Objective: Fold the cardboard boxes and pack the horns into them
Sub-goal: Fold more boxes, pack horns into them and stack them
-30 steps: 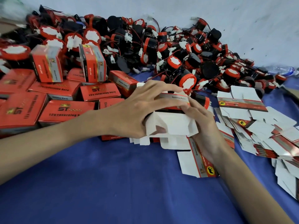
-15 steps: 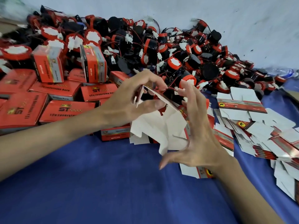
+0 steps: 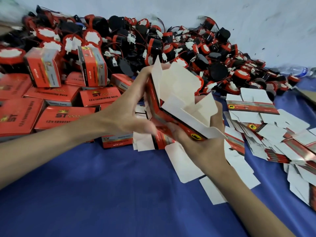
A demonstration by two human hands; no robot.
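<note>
The closed red boxes (image 3: 98, 98) piled at the left carry "ST" in big dark letters, with a smaller line under it that looks like "12v reversing horn", though it is blurred. An upright box (image 3: 93, 66) shows small side print, roughly "GTT-1PC". The box being opened (image 3: 177, 108) bears a round yellow sign with a black animal figure. The flat blanks (image 3: 253, 106) show that same sign; their small print is unreadable.

Packing workshop, heaped horns (image 3: 171, 48), stacked boxes (image 3: 56, 117)
</note>
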